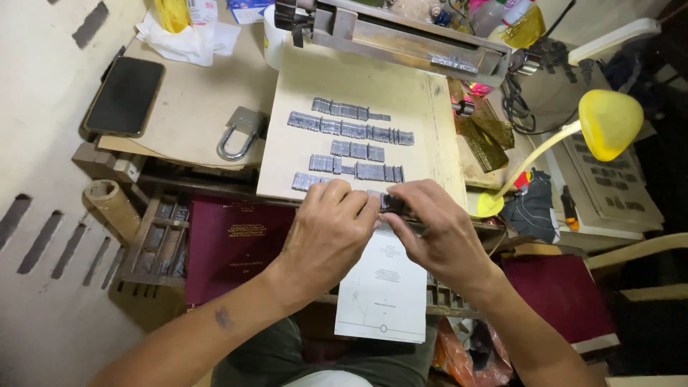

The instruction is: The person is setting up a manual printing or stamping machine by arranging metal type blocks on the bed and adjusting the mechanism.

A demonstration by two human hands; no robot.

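Observation:
My left hand [326, 233] and my right hand [437, 229] meet at the near edge of a cream board [344, 79]. Both pinch a short row of grey metal type blocks [390, 202] between fingertips and thumbs. Several more rows of the same metal type [351, 129] lie in lines across the board above my hands. A white printed sheet [383, 287] hangs below my hands, over a wooden type tray [158, 244]. A maroon book cover [233, 240] lies under my left wrist.
A black phone [125, 95] and a steel padlock [240, 132] lie at the left. A metal press bar [401, 36] runs along the back. A yellow desk lamp [609, 122] stands at the right, with gold foil strips [484, 136] and another maroon cover [562, 290] nearby.

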